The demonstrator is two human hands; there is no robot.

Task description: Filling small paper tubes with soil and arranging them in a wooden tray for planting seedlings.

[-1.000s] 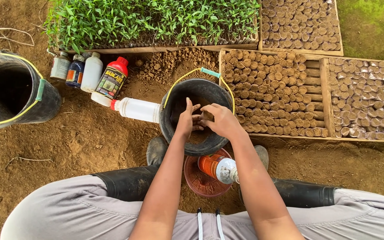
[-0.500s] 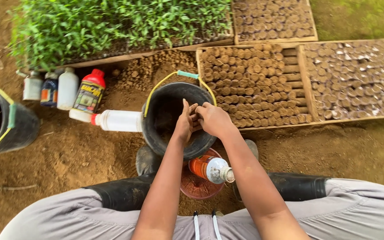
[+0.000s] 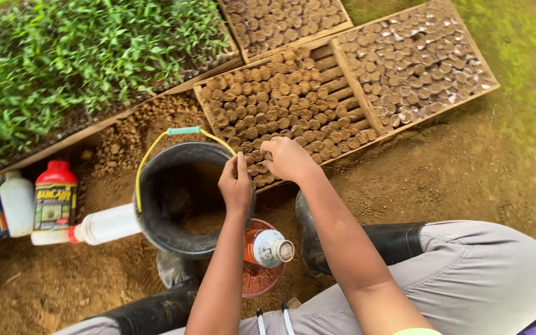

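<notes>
Black bucket (image 3: 187,198) sits between the boots, soil inside. Left hand (image 3: 236,186) pinched narrow at its rim, apparently holding soil. Right hand (image 3: 288,159), fingers curled, grips a soil pot at the wooden tray (image 3: 293,102) edge. Step looks like pot filling; accurate placement needed.

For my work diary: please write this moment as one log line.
left hand: on black bucket rim | right hand: at soil-plug tray edge | orange bottle: between boots

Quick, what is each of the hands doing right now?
Left hand: fingers curled at the black bucket rim; any grip cannot be told.
Right hand: closed loosely over the soil plugs; contents hidden.
</notes>
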